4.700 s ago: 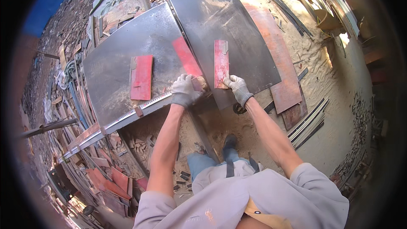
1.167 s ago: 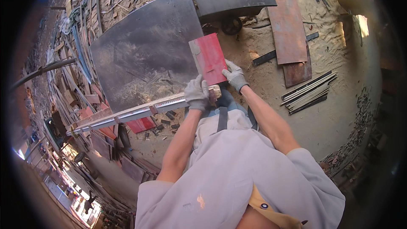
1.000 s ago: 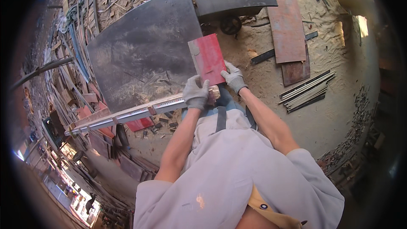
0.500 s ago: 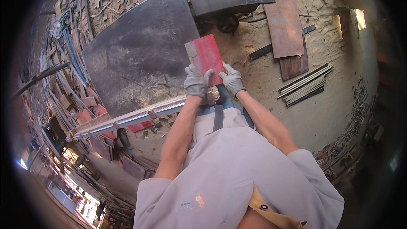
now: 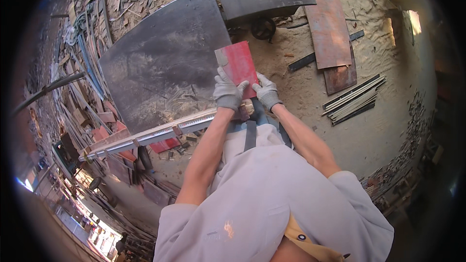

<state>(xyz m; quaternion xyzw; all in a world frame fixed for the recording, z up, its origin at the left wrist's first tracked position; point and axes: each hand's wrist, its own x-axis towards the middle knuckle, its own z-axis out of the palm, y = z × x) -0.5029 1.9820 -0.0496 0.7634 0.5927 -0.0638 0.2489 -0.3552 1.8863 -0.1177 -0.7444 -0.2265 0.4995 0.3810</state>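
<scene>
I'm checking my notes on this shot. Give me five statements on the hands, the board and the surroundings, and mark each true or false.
1. The left hand holds the red board. True.
2. Both hands are bare. False: the left hand and the right hand are gloved.
3. Pale slats lie on the ground, to the person's right. True.
4. The red board is round. False: its visible edges are straight.
5. Debris lies on the dark tabletop. True.

The red board (image 5: 241,62) was flat and rectangular, I could see — faded, with a greyish patch along its left side — its far end slanting leftward, its near end held between left hand (image 5: 228,90) and right hand (image 5: 267,93).
</scene>
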